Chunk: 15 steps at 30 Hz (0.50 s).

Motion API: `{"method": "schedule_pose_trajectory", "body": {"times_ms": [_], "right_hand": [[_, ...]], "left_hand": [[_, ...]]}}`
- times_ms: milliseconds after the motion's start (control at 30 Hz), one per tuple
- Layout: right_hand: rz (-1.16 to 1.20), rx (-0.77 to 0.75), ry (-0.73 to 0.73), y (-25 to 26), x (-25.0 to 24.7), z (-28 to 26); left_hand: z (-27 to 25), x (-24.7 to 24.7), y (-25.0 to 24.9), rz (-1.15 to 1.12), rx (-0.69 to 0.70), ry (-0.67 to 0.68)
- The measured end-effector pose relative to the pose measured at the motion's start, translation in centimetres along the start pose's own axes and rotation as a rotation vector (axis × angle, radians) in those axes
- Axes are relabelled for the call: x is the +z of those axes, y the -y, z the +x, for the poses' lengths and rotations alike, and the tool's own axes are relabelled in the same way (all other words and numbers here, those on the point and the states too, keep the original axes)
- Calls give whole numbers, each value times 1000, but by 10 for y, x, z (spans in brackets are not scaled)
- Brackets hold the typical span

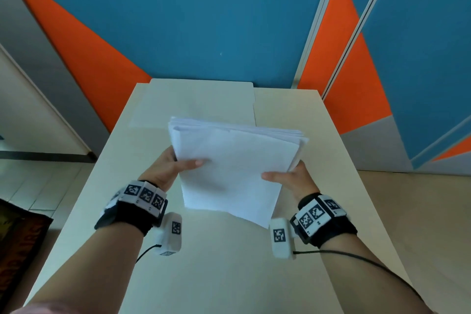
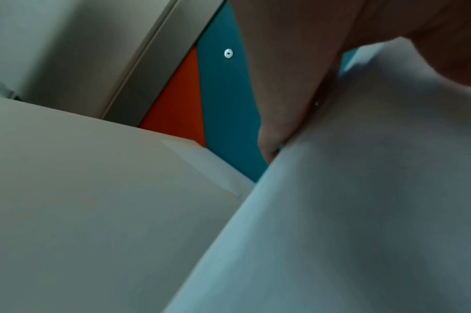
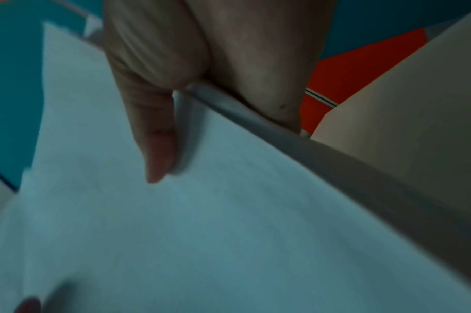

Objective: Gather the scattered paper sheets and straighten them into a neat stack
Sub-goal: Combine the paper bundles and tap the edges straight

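Both hands grip the paper stack [image 1: 229, 160] above the counter's [image 1: 216, 275] middle: left hand [image 1: 173, 163] and right hand [image 1: 293, 176] pinch opposite sides, apparently to square its fanned far edges.

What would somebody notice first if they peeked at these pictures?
Probably the white stack of paper held up over the middle of the pale table, with the left hand and right hand gripping its two sides. Next, the bright blue and orange wall behind the table.
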State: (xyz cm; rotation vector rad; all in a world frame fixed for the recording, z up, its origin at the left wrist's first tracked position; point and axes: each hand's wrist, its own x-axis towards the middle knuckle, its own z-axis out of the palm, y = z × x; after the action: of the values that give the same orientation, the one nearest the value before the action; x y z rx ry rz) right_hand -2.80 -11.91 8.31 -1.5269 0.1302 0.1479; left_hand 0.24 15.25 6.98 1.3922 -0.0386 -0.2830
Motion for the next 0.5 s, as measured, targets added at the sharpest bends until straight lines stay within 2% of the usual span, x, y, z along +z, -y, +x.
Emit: {"method": "schedule_pose_trajectory", "body": {"times_ms": [100,367,433,500], "right_hand": [[-54,46,36,-12,4,0],[-19,47,-107,-24,6,2],[-35,10,-89,-18,4,2],[-119,-9,17,-12,-2,2]], "left_hand": [[-1,7,14,22,-53,-30],[-1,14,23,-4,-17,-130],[-1,16,20,-34,19,-197],[0,13,14,-82,69,-269]]}}
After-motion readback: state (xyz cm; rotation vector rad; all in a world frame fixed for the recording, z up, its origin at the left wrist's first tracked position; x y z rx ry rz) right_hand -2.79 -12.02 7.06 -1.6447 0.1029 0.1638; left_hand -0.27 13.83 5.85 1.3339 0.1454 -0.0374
